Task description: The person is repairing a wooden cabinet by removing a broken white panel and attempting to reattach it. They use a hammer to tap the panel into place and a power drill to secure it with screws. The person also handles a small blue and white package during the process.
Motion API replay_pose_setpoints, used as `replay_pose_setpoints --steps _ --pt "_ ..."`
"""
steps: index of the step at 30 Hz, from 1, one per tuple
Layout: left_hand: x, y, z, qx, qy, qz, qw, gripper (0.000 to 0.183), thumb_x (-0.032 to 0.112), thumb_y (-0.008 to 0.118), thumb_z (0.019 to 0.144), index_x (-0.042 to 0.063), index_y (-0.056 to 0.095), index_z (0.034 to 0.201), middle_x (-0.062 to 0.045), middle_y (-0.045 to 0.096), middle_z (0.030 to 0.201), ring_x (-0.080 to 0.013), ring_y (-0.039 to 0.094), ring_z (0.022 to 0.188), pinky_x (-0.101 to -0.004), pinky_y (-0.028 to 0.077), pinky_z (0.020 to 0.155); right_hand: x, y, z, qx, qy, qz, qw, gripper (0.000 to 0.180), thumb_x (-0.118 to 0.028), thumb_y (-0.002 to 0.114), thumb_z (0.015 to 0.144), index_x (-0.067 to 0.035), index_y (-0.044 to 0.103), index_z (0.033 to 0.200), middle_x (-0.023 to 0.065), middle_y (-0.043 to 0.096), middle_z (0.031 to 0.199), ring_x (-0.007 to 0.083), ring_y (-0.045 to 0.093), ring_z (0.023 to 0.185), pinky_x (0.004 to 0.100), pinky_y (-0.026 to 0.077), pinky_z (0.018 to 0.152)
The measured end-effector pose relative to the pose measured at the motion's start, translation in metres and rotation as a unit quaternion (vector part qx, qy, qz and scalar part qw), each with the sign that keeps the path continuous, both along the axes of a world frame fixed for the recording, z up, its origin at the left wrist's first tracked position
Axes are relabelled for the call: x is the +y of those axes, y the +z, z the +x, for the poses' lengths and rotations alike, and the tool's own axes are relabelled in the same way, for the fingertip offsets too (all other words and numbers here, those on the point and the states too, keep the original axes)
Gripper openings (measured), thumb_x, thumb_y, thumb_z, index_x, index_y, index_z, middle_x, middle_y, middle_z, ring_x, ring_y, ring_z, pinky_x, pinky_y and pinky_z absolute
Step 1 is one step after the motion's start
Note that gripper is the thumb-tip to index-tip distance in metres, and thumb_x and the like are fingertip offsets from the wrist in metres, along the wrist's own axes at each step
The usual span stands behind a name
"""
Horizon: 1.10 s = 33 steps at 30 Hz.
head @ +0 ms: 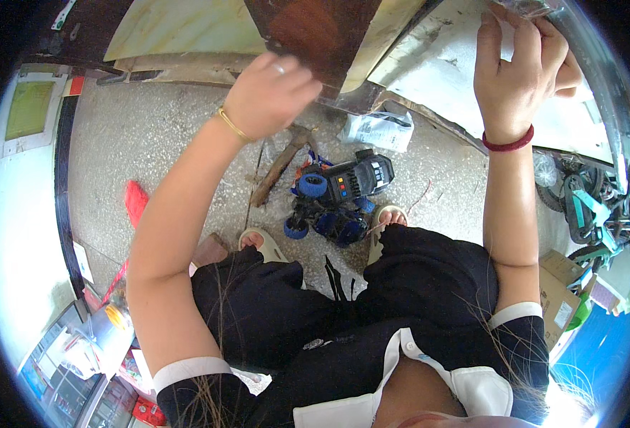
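Observation:
My left hand (274, 96), with a ring and a gold bracelet, is raised before a dark brown panel (315, 32) of a piece of furniture; it is blurred and its fingers are curled, and I cannot see anything in them. My right hand (526, 69), wearing a dark red band, reaches up at the top right over a pale, worn surface (454, 64). Its fingertips lie near clear, shiny material (534, 6) at the picture's rim; whether they grip it is hidden.
On the speckled floor lie toy vehicles with blue wheels (341, 187), a piece of wood (280, 168) and a plastic packet (379, 131). A bicycle (593, 208) and cardboard boxes (558, 299) stand at the right. A glass-fronted cabinet (71, 396) is at the lower left.

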State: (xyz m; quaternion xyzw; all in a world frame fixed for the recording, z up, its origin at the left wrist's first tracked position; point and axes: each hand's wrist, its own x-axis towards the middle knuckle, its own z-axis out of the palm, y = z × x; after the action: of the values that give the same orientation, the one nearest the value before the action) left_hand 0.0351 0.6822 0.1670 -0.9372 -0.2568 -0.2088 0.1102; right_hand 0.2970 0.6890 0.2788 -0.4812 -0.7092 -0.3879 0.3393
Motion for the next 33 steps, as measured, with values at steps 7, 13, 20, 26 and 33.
replay_pose_setpoints --steps 7,13,20,26,33 --pt "-0.006 0.030 0.016 0.040 0.028 0.052 0.997 0.036 0.012 0.058 0.069 0.015 0.059 0.105 0.000 0.052 0.071 -0.0166 0.053 0.062 -0.0290 0.043 0.058 0.004 -0.002 0.003 0.008 0.048 0.025 0.998 0.018 -0.003 0.062 0.070 -0.007 0.058 0.087 0.0103 0.050 0.094 0.0295 0.044 0.091 0.0371 0.030 0.082" --pt "-0.002 0.046 0.044 0.090 0.106 0.008 0.990 0.027 0.012 0.053 0.074 0.016 0.056 0.101 -0.006 0.061 0.065 -0.0226 0.062 0.058 -0.0324 0.049 0.053 0.000 -0.001 0.001 -0.006 0.013 -0.006 1.000 0.018 -0.004 0.062 0.070 -0.008 0.059 0.087 0.0098 0.050 0.094 0.0281 0.045 0.092 0.0366 0.030 0.083" --pt "-0.001 0.049 0.050 0.095 0.135 -0.039 0.986 0.018 0.014 0.052 0.077 0.014 0.056 0.094 -0.008 0.062 0.059 -0.0240 0.064 0.056 -0.0337 0.049 0.047 0.001 -0.003 0.002 0.004 0.017 0.012 1.000 0.018 -0.003 0.062 0.069 -0.008 0.059 0.087 0.0093 0.050 0.095 0.0274 0.045 0.092 0.0364 0.030 0.082" --pt "0.000 0.049 0.050 0.130 0.130 -0.020 0.983 0.018 0.014 0.051 0.077 0.017 0.055 0.094 -0.007 0.062 0.059 -0.0231 0.064 0.056 -0.0333 0.049 0.047 0.001 -0.003 0.001 0.011 0.011 0.001 1.000 0.018 -0.003 0.062 0.070 -0.008 0.059 0.086 0.0091 0.050 0.094 0.0274 0.044 0.091 0.0359 0.030 0.082" --pt "-0.005 0.038 0.046 0.121 0.142 0.031 0.982 0.034 0.014 0.053 0.071 0.025 0.054 0.103 -0.002 0.053 0.058 -0.0189 0.059 0.051 -0.0300 0.046 0.047 0.001 -0.001 0.000 -0.011 0.015 0.023 1.000 0.016 -0.002 0.062 0.070 -0.009 0.060 0.084 0.0084 0.050 0.092 0.0273 0.044 0.090 0.0356 0.030 0.082"
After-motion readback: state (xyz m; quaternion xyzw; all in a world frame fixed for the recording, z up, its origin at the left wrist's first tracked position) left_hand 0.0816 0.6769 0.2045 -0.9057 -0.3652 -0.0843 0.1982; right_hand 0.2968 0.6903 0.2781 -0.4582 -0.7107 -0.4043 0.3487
